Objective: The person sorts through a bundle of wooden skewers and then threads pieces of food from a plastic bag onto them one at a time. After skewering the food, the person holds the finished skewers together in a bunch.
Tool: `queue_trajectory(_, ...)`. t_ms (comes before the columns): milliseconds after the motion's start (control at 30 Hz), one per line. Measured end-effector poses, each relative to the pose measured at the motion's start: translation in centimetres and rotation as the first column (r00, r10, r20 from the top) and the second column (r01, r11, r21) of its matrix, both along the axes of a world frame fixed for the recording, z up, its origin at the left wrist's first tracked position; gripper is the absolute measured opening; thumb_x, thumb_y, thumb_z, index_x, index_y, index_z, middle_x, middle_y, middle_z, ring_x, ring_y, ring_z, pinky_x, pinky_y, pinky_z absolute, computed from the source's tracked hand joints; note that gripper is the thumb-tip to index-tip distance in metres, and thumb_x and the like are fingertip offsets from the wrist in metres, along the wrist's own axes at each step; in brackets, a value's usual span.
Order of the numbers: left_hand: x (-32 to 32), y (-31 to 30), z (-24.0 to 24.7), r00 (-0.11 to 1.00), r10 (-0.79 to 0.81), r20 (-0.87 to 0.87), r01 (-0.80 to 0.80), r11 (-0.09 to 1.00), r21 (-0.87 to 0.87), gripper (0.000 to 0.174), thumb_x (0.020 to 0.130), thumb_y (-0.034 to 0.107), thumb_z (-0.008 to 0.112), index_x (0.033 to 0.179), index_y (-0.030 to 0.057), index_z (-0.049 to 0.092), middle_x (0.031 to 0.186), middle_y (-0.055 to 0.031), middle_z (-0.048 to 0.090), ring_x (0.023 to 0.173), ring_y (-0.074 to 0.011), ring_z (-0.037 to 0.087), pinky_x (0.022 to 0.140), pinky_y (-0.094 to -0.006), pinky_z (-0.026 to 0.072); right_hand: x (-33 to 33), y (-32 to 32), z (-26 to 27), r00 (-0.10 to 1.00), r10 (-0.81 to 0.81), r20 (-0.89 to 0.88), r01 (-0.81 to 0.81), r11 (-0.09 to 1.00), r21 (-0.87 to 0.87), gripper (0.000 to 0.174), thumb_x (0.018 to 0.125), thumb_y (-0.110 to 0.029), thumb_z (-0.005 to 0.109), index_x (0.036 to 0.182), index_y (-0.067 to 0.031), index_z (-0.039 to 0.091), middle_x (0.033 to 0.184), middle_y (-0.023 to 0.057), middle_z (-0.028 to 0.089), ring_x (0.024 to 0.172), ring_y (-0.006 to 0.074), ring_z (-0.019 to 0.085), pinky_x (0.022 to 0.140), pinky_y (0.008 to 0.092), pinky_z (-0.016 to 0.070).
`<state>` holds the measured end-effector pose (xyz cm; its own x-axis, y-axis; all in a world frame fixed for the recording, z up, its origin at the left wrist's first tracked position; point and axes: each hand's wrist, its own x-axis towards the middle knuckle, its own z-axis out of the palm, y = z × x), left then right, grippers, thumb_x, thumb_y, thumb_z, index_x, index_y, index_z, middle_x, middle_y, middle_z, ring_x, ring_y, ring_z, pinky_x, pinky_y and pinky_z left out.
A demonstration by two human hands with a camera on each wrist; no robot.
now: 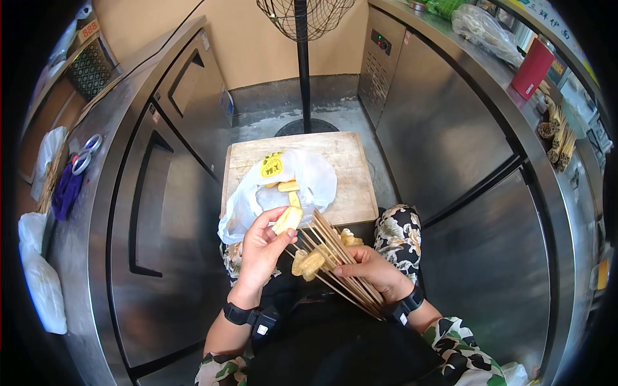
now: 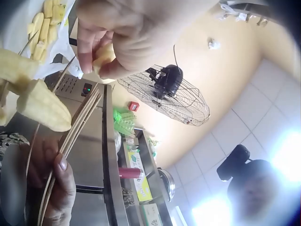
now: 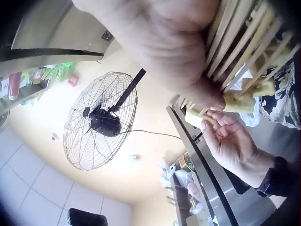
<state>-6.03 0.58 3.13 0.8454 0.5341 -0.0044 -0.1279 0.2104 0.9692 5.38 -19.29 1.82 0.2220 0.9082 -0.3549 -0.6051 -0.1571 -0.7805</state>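
My left hand [image 1: 256,257] pinches a pale yellow, oblong food piece [image 1: 288,220] between thumb and fingers, near the skewers' tips. Held in my right hand [image 1: 375,271] is a fanned bundle of thin wooden skewers [image 1: 327,235], slanting up to the left over my lap. Several similar food pieces [image 2: 44,106] are threaded on some skewers, as the left wrist view shows. Beyond my left hand lies an opened white plastic bag [image 1: 317,175] with more yellow strips [image 1: 288,186] inside. The right wrist view has the pinched piece [image 3: 197,118] close by the right hand's thumb.
The bag lies on a wooden board [image 1: 351,161] in front of my knees. Steel cabinets [image 1: 450,122] flank both sides. A standing fan [image 1: 304,71] is behind the board. Scissors [image 1: 82,161] lie on the left counter; a red bottle [image 1: 533,69] and skewer bundles [image 1: 559,145] are on the right.
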Motion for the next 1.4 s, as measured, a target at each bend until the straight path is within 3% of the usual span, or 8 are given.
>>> queue_trajectory(367,0.2,-0.1,-0.7,1.0,-0.008,-0.026,0.007,0.999,-0.035,0.04,0.086,-0.002,0.059,0.125,-0.0017,0.049,0.109,-0.0085,0.06,0.087,-0.0137,0.062,0.077,-0.026,0.0534,0.2,0.0,0.3,0.996,0.004,0.094,-0.001,0.999,-0.034,0.006,0.086,-0.011,0.065,0.086,-0.0073,0.061,0.073,-0.0091,0.055,0.062,-0.0018,0.047,0.055,0.0145,0.0375)
queue_trajectory(633,0.3,-0.9,-1.0,1.0,0.0,-0.014,0.002,0.994,0.109,0.039,0.085,-0.004,0.059,0.123,-0.0005,0.051,0.11,-0.0065,0.06,0.098,-0.0127,0.059,0.084,-0.0273,0.0507,0.2,0.1,0.6,0.993,-0.007,0.122,0.014,0.998,-0.06,0.007,0.085,-0.01,0.066,0.089,-0.005,0.064,0.075,-0.0071,0.059,0.063,-0.001,0.051,0.055,0.0151,0.0404)
queue_trajectory(833,0.2,-1.3,-1.5,0.999,0.046,-0.021,-0.04,0.971,0.236,0.035,0.082,-0.009,0.06,0.116,-0.001,0.056,0.108,-0.0059,0.056,0.102,-0.0133,0.058,0.083,-0.0231,0.0495,0.3,0.2,0.0,0.99,-0.022,0.137,0.029,0.998,-0.051,0.008,0.084,-0.01,0.066,0.09,-0.0039,0.065,0.076,-0.0064,0.06,0.065,-0.0002,0.052,0.058,0.0158,0.0418)
queue_trajectory(967,0.3,-2.4,-1.0,0.989,0.145,-0.006,-0.13,0.902,0.412,0.03,0.078,-0.011,0.059,0.107,0.0,0.062,0.098,-0.0059,0.055,0.093,-0.014,0.061,0.076,-0.0233,0.0517,0.1,0.4,-0.7,0.984,-0.049,0.17,0.061,0.996,-0.07,0.006,0.084,-0.009,0.067,0.086,-0.0047,0.064,0.076,-0.0066,0.059,0.066,0.0,0.051,0.058,0.0159,0.0417)
queue_trajectory(1167,0.4,-3.2,-0.6,0.991,0.137,-0.005,-0.094,0.711,0.697,0.032,0.072,-0.007,0.063,0.103,0.0025,0.064,0.085,-0.0098,0.059,0.079,-0.0186,0.062,0.067,-0.0265,0.0499,0.3,0.3,-1.1,0.979,-0.044,0.199,0.062,0.994,-0.087,0.007,0.082,-0.008,0.067,0.081,-0.006,0.061,0.076,-0.0064,0.058,0.065,0.0002,0.051,0.057,0.0163,0.0413)
queue_trajectory(1300,0.0,-4.3,-0.1,0.998,-0.015,-0.053,0.05,0.672,0.738,0.033,0.069,-0.005,0.066,0.1,0.0039,0.065,0.085,-0.0114,0.061,0.075,-0.0247,0.061,0.068,-0.0311,0.0491,0.6,0.1,-1.8,0.978,-0.042,0.202,0.059,0.995,-0.078,0.007,0.082,-0.008,0.068,0.082,-0.0059,0.061,0.076,-0.006,0.059,0.065,0.0005,0.051,0.057,0.0163,0.0411)
queue_trajectory(1333,0.3,-4.3,-0.6,0.998,-0.056,-0.021,0.051,0.62,0.783,0.03,0.068,-0.004,0.068,0.096,0.0047,0.065,0.081,-0.0106,0.06,0.073,-0.0273,0.06,0.065,-0.0331,0.0484,0.6,0.2,-1.7,0.978,-0.047,0.203,0.063,0.995,-0.072,0.007,0.082,-0.008,0.068,0.082,-0.0058,0.062,0.076,-0.0058,0.059,0.066,0.0006,0.051,0.058,0.0163,0.0411)
queue_trajectory(1400,0.3,-4.3,0.0,0.996,-0.051,-0.075,0.091,0.584,0.807,0.025,0.069,0.002,0.07,0.093,0.0056,0.064,0.08,-0.01,0.059,0.073,-0.0293,0.059,0.064,-0.0343,0.048,0.8,0.2,-1.6,0.978,-0.054,0.2,0.066,0.996,-0.055,0.007,0.082,-0.009,0.068,0.084,-0.0056,0.062,0.077,-0.0057,0.059,0.067,0.0006,0.051,0.058,0.0161,0.0408)
